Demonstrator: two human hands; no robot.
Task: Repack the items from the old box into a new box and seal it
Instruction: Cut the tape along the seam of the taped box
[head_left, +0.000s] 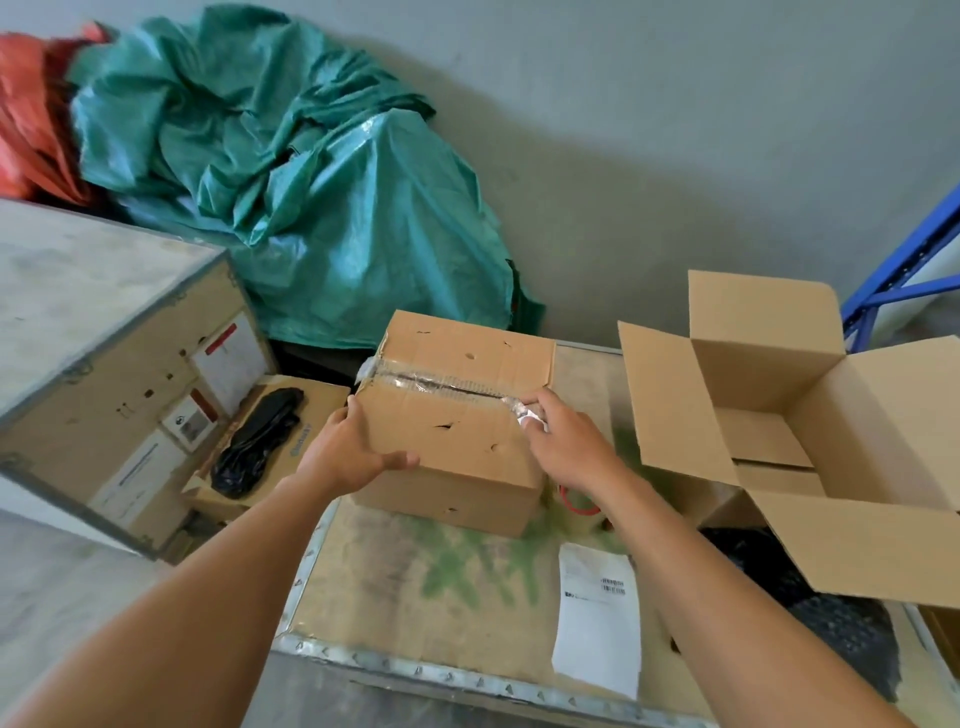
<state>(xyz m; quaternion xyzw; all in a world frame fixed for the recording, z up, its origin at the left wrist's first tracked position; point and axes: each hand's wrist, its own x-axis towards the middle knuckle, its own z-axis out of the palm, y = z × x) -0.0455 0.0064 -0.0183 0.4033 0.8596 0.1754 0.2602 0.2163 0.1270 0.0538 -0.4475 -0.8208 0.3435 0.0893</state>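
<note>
While the left hand (348, 452) grips the old box (462, 358) by its left edge on the table (405, 582), fingers (546, 399) of the right hand (563, 441) apparently pinch its crumpled tape (441, 385) end; peel low along the seam, bracing firmly.

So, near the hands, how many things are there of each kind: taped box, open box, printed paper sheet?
Taped box: 1
Open box: 1
Printed paper sheet: 1
Total: 3
</note>
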